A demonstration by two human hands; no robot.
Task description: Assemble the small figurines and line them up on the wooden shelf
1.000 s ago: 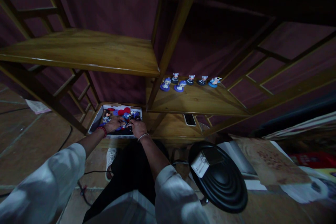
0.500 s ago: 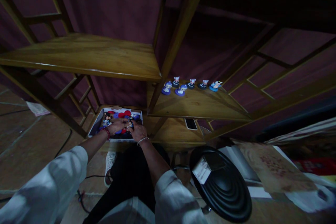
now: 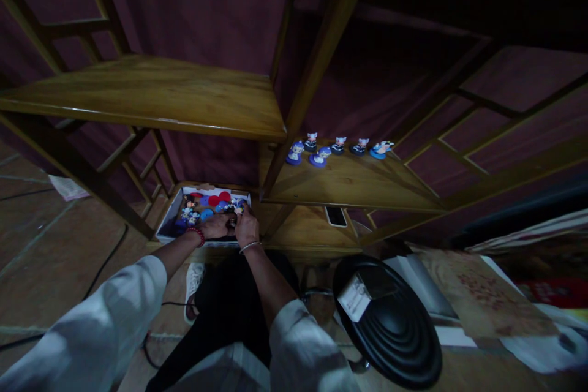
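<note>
Small painted figurines (image 3: 190, 216) were seen lying loosely in a shallow, open box (image 3: 169, 223) set on the lowest level of the wooden shelving, among red discs (image 3: 224, 196) and a blue disc (image 3: 207, 215). Both hands were lowered into the box: the left hand (image 3: 215, 226) was laid palm down, and the right hand (image 3: 248, 226) was brought in close beside it, with its fingers bent. A dark item (image 3: 232, 221) was seen between the fingertips, but whether it was gripped by either hand, or merely touched, could not be told.

The figurines were judged to be light and stiff, probably of moulded plastic, and somewhat slippery where smooth. Thin projecting parts were thought the likeliest to be bent or snapped, so a hold was best taken around the body or by the base rather than by the head.

The fingertips were largely hidden by the backs of the hands, and the near part of the box was covered by them. Fine details were lost in the dim light, and the dark item's shape could not be made out.
</note>
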